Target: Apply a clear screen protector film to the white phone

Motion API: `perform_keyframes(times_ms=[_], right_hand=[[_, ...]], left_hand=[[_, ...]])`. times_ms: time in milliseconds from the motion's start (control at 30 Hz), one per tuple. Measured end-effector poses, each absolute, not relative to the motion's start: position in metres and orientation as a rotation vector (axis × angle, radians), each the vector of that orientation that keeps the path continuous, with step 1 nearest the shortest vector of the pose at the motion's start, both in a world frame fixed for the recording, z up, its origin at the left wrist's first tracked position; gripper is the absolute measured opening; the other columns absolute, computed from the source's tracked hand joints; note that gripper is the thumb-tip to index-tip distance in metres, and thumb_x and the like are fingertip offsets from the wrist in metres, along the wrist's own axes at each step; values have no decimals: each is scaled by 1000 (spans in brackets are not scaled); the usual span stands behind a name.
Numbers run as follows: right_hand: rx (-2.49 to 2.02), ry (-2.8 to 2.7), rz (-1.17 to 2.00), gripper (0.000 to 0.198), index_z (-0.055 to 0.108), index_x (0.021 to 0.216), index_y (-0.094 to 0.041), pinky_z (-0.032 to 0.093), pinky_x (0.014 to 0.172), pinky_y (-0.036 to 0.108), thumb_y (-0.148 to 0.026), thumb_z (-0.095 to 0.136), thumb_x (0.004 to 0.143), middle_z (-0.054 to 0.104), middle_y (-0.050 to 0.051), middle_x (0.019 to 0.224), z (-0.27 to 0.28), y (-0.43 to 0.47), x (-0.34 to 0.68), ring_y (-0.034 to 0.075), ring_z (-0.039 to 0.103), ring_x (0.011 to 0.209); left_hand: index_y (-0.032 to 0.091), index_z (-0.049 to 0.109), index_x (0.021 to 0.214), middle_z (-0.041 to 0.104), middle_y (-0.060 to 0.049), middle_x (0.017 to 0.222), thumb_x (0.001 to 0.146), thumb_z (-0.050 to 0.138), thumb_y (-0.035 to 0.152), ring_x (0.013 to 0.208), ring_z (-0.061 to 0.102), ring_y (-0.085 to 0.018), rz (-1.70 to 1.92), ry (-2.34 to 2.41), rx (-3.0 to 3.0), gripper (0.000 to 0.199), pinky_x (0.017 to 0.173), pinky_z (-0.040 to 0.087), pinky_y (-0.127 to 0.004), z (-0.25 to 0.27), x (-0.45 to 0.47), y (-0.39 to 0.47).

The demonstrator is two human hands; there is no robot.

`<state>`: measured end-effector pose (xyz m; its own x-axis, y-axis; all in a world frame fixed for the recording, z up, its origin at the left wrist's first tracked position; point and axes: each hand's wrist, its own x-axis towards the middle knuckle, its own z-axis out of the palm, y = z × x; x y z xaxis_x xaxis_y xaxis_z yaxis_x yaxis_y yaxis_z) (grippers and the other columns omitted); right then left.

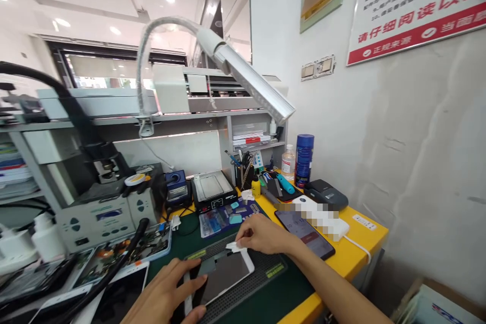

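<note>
A white-framed phone (226,274) with a dark face lies on a dark perforated pad (224,309), tilted across it. My left hand (170,288) grips its left end, with the thumb at the near edge and the fingers reaching over the face. At the phone's far right part, my right hand (261,235) pinches a crumpled white tissue (235,248) between thumb and fingertips. The tissue touches or hovers just over the phone's upper edge; I cannot tell which. A greyish patch shows on the phone's upper left.
Right of my hand lies a dark smartphone (304,233) beside a white power strip (322,217). Behind the pad are a heating plate (212,190) and a yellow bottle (256,187). Parts trays (125,255) and another white phone (121,293) sit left. A lamp (254,78) hangs above.
</note>
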<state>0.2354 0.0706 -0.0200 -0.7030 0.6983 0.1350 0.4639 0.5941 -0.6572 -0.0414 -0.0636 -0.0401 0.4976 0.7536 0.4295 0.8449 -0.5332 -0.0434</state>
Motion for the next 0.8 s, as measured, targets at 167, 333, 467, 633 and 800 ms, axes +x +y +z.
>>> perform_keyframes(times_ms=[167,333,467,633,800], right_hand=[[-903,-2442,908,24,82,89,-17,43,59,25,-33,63,89,76,8,84,-16,71,233,19,63,71],[-869,-2476,1026,26,82,91,-16,44,59,25,-39,70,85,75,8,84,-7,63,243,18,62,71],[-855,-2518,1141,28,82,91,-17,44,58,24,-43,74,82,74,6,82,-2,51,254,16,62,68],[-917,-2502,1156,27,82,89,-17,44,60,24,-42,75,81,74,6,81,-3,47,252,17,63,71],[-996,-2449,991,27,82,92,-18,43,63,26,-40,67,88,73,7,89,-5,44,246,19,61,75]], left_hand=[[41,67,128,63,-3,139,92,59,53,126,58,-40,-520,-1611,-2580,39,97,57,-55,-35,-38,-71],[39,65,132,60,-5,142,94,56,51,131,54,-38,-595,-1625,-2677,40,103,51,-54,-35,-40,-71],[38,65,132,60,-5,142,95,54,53,131,54,-36,-603,-1629,-2725,41,104,50,-52,-32,-40,-71],[34,65,133,59,-8,142,96,53,50,133,51,-36,-572,-1654,-2750,42,107,47,-53,-29,-39,-73],[32,67,131,61,-9,139,93,57,47,131,52,-37,-596,-1659,-2735,42,106,47,-54,-28,-37,-74]])
